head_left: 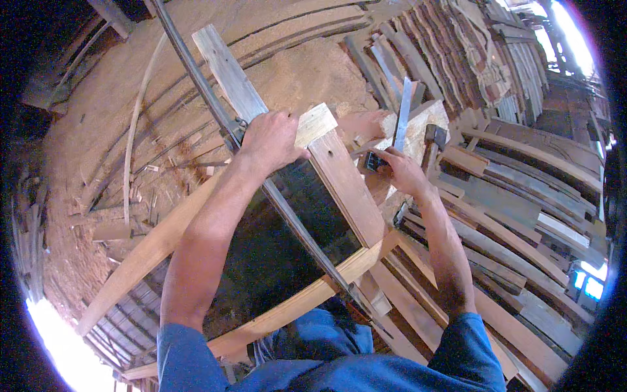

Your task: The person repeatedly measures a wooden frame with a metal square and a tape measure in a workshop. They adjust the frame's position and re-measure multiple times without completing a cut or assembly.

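My left hand [275, 138] is closed over the far rail of a wooden frame [349, 189], beside the jaw of a long metal bar clamp [294, 219]. The clamp runs diagonally across the frame. Its near end lies by the near rail [281, 317], in front of my body. To the right, my right hand [406, 173] grips a square with a dark stock and a straight metal blade [403, 112] pointing away from me. The square is over a pale wood block [434, 114], just right of the frame. Fingertips of both hands are partly hidden.
A hammer [435, 136] leans by the block. Many planks [522, 228] lie stacked at right, and rough-edged boards [450, 52] at the back right. Sawdust [287, 75] and long curved strips [135, 130] cover the ground at far left.
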`<state>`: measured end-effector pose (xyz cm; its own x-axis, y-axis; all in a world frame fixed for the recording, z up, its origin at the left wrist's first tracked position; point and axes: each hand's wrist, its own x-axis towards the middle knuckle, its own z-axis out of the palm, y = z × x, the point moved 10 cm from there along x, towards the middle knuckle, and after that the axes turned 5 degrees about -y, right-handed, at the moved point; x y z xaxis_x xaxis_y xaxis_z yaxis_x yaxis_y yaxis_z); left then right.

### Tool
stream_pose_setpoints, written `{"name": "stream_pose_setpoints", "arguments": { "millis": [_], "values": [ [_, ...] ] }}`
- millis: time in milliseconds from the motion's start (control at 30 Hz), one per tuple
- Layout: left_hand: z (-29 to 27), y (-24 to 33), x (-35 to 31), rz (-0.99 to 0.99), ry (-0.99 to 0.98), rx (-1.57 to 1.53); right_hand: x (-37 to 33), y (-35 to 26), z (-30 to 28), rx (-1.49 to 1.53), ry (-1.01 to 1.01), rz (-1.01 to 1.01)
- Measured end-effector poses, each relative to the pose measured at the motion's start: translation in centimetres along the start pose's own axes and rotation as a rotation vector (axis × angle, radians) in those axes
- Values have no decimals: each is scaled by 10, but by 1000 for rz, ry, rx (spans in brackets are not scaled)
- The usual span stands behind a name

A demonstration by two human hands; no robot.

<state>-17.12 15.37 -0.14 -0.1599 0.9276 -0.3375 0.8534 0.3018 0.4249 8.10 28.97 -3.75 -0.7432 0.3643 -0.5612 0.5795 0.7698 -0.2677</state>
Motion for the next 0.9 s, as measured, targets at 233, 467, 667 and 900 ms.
{"name": "stream_pose_setpoints", "arguments": {
  "millis": [233, 467, 667, 900],
  "values": [
    [5, 2, 13, -23, -161, 49, -9, 6, 2, 13, 76, -7],
    [-13, 2, 7, 35, 77, 11, -11, 3, 4, -17, 65, 21],
    [-13, -31, 31, -141, 154, -307, -24, 15, 1, -30, 53, 60],
    [-30, -44, 19, -233, 289, -331, -39, 29, 12, 41, 142, 148]
  ]
}}
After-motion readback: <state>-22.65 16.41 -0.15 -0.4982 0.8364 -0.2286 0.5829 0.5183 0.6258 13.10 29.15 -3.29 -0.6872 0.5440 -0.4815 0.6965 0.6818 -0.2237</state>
